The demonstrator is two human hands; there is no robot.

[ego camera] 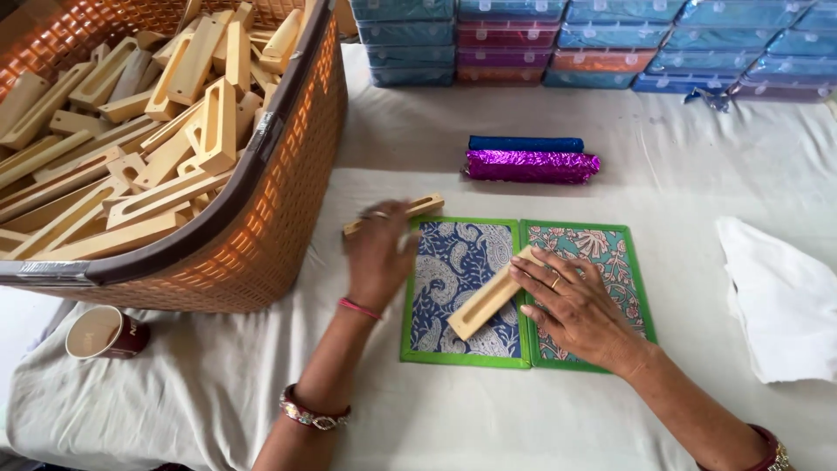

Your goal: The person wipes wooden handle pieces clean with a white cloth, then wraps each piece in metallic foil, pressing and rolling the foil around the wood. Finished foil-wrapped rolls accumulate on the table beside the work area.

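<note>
An open green-edged folder (520, 295) lies flat on the cloth, with a blue patterned panel on the left and a teal floral panel on the right. My right hand (575, 305) rests on the right panel, fingertips on a slotted wooden block (482, 304) lying slantwise over the blue panel. My left hand (377, 253) holds a second slotted wooden block (403, 212) just above the folder's top left corner; it is blurred with motion.
A large orange woven basket (270, 209) full of wooden blocks stands at the left. A paper cup (103, 332) sits near its base. Blue and purple foil rolls (530, 157) lie beyond the folder, stacked boxes (593, 44) behind, a white cloth (780, 296) at right.
</note>
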